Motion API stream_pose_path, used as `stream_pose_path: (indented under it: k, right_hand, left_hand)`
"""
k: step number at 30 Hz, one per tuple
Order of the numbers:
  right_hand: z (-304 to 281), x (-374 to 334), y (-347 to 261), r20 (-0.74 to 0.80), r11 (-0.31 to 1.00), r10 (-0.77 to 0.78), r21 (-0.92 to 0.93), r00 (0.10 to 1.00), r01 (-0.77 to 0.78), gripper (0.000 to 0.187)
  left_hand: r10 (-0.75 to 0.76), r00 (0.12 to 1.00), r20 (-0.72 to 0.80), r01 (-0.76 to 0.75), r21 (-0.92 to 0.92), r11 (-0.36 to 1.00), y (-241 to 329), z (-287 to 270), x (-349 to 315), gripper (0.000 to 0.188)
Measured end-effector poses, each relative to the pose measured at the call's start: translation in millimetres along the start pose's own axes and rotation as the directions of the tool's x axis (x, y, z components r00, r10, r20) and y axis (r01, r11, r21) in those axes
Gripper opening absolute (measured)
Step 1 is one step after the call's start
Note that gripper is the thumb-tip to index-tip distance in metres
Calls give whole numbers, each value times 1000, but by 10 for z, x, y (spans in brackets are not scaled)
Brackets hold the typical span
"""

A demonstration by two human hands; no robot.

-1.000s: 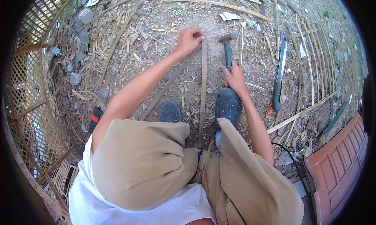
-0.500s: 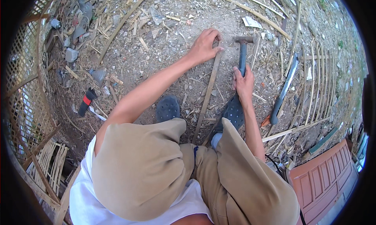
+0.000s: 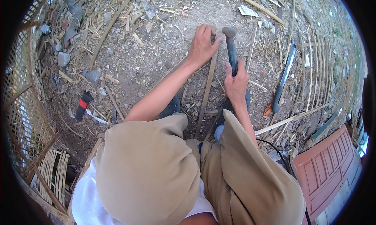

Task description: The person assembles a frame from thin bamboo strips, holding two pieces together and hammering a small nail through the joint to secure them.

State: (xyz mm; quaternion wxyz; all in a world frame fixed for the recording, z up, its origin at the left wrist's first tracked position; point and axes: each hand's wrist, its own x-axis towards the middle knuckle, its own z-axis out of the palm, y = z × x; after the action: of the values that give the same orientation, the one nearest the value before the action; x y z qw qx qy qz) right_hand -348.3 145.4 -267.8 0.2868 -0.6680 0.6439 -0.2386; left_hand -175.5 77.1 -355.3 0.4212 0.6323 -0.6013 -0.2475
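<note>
My left hand is closed at the far end of a long, narrow wooden strip, thumb and fingertips pinching it. Whether something small is also between those fingers, I cannot make out. The strip runs back between my dark clogs toward my legs. My right hand grips the dark handle of a hammer. Its rusty metal head is raised just right of the strip's far end and my left fingertips, apart from both.
A long-bladed knife with a dark handle lies on the right, beside a frame of thin slats. Further back stands a reddish-brown panel. On the left are a black and red tool and lattice fencing. Wood scraps litter the ground.
My right hand has moved left with the hammer, and its head has turned and come closer to my left hand. The left hand keeps its place at the strip's end.
</note>
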Motion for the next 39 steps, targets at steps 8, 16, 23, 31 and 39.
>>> stream_pose_path:
  k: [8, 16, 23, 31, 39]
  right_hand:
    - [-24, 73, -82, 13, 992, -84, -89, 996, 85, 24]
    - [31, -64, 66, 34, 975, -152, -160, 988, 155, 24]
    - [35, -148, 66, 89, 939, -224, -246, 971, 239, 24]
    - [76, -144, 90, 125, 954, -162, -233, 979, 187, 20]
    - [39, -63, 98, 124, 948, -176, -247, 977, 202, 16]
  left_hand:
    - [15, 1000, -2, -15, -35, 999, -25, -57, -29, 35]
    - [-93, 992, 84, 103, -127, 986, -23, -114, -26, 43]
    - [-24, 999, 25, 28, -136, 990, -74, -121, -11, 48]
    - [-17, 1000, -12, 17, 24, 1000, -50, -105, 0, 57]
    - [-63, 997, 36, 62, 22, 998, -5, -156, 18, 58]
